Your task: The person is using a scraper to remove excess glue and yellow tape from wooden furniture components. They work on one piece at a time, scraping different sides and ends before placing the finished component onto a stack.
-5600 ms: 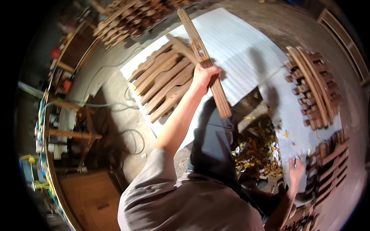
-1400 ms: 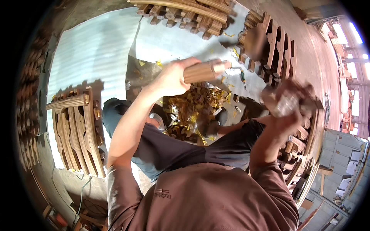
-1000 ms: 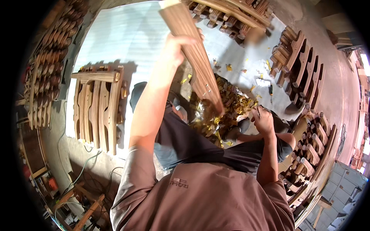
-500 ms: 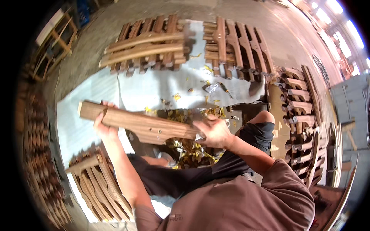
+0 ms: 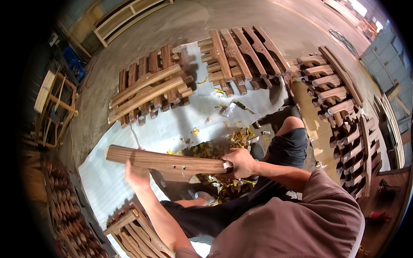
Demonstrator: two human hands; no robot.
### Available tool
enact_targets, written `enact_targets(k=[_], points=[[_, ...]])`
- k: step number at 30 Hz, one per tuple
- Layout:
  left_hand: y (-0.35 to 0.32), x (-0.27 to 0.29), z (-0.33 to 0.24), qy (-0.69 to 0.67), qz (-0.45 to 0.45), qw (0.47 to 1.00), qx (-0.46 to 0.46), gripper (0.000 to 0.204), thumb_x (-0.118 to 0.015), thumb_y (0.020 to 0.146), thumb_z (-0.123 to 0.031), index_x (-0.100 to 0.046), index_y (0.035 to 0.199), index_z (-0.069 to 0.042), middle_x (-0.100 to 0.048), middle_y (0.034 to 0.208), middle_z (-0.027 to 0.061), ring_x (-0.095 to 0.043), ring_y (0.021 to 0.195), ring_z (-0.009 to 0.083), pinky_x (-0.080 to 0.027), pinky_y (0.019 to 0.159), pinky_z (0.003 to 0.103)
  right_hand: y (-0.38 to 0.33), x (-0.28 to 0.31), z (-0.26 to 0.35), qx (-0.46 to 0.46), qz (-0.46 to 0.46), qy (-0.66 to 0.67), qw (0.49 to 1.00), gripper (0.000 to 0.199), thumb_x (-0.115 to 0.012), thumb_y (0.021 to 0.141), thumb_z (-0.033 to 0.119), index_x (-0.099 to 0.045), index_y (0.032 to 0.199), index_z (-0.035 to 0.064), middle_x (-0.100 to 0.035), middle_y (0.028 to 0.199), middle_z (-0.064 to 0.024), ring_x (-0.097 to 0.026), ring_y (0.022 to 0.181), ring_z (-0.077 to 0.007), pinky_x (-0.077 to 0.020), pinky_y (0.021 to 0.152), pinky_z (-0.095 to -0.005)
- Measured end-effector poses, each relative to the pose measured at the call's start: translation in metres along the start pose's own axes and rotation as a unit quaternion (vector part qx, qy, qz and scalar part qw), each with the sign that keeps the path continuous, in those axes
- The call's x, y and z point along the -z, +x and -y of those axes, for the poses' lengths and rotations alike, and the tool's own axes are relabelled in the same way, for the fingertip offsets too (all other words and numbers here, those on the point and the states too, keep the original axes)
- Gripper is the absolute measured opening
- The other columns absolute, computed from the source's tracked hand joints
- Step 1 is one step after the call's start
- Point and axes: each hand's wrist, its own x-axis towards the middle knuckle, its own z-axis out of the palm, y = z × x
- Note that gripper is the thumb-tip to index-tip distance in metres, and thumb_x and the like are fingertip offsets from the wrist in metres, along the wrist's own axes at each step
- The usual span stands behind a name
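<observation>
A long brown wooden piece (image 5: pixel 172 165) with a curved lower edge and two small holes lies across my lap area, held in the air by both hands. My left hand (image 5: pixel 138 175) supports it near its left end, thumb in front and fingertips just showing past the far edge. Around the right end, my right hand (image 5: pixel 241 163) is closed. A small pale patch shows at that end beside my fingers; I cannot tell what it is. Beneath the piece, yellow and brown scraps (image 5: pixel 206 150) are heaped between my legs.
Stacks of similar wooden pieces stand ahead at left (image 5: pixel 150 86) and right (image 5: pixel 245 56), along my right side (image 5: pixel 335 86), and at lower left (image 5: pixel 140 234). A screwdriver (image 5: pixel 244 106) and a clear plastic bag (image 5: pixel 229 110) lie on the white sheet (image 5: pixel 167 133).
My view has shifted, so the stacks sit differently in the picture. The wooden piece is more level. My right hand, blurred before, now closes more fully around its right end.
</observation>
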Motion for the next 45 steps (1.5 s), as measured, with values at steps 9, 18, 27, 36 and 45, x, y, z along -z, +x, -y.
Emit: enact_targets(k=[9, 18, 27, 36, 45], points=[[-0.005, -0.007, 0.028, 0.211, -0.098, 0.971, 0.054, 0.032, -0.068, 0.088, -0.011, -0.059, 0.117, -0.003, -0.067, 0.104, 0.0130, -0.066, 0.089, 0.0240, -0.054, 0.082, 0.034, 0.013, 0.063, -0.069, -0.121, -0.142, -0.120, 0.975, 0.037, -0.080, 0.064, 0.036, -0.074, 0.089, 0.0095, -0.066, 0.064, -0.0082, -0.065, 0.056, -0.0241, -0.0542, 0.056, -0.0362], [-0.002, -0.004, 0.037, 0.297, -0.099, 0.948, 0.053, 0.026, -0.065, 0.091, -0.010, -0.061, 0.116, -0.004, -0.068, 0.100, 0.0089, -0.066, 0.087, 0.0183, -0.054, 0.078, 0.031, 0.027, 0.160, -0.162, -0.319, -0.242, -0.178, 0.899, 0.053, -0.082, 0.057, 0.039, -0.074, 0.097, 0.0039, -0.070, 0.080, -0.0203, -0.069, 0.076, -0.0338, -0.0553, 0.072, -0.0408], [0.014, -0.017, 0.057, 0.390, -0.096, 0.911, 0.093, 0.028, -0.068, 0.090, -0.009, -0.063, 0.117, -0.005, -0.069, 0.099, 0.0086, -0.066, 0.085, 0.0179, -0.054, 0.076, 0.031, 0.042, 0.216, -0.254, -0.356, -0.185, -0.237, 0.885, 0.046, -0.076, 0.057, 0.041, -0.075, 0.089, 0.0081, -0.069, 0.077, -0.0176, -0.068, 0.074, -0.0347, -0.0547, 0.071, -0.0432], [0.028, -0.002, 0.073, 0.433, -0.061, 0.888, 0.143, 0.030, -0.068, 0.089, -0.007, -0.059, 0.117, -0.003, -0.068, 0.100, 0.0085, -0.066, 0.084, 0.0163, -0.052, 0.072, 0.028, 0.071, 0.249, -0.325, -0.302, -0.122, -0.294, 0.898, 0.042, -0.078, 0.061, 0.043, -0.074, 0.088, 0.0111, -0.070, 0.079, -0.0138, -0.069, 0.078, -0.0342, -0.0539, 0.071, -0.0439], [0.042, -0.020, 0.108, 0.461, -0.026, 0.863, 0.205, 0.038, -0.069, 0.086, -0.004, -0.057, 0.121, 0.002, -0.066, 0.101, 0.0079, -0.065, 0.087, 0.0150, -0.053, 0.078, 0.028, 0.134, 0.334, -0.410, -0.345, -0.401, -0.406, 0.745, 0.027, -0.068, 0.084, 0.030, -0.074, 0.092, 0.0056, -0.070, 0.089, -0.0222, -0.070, 0.088, -0.0384, -0.0566, 0.076, -0.0460]])
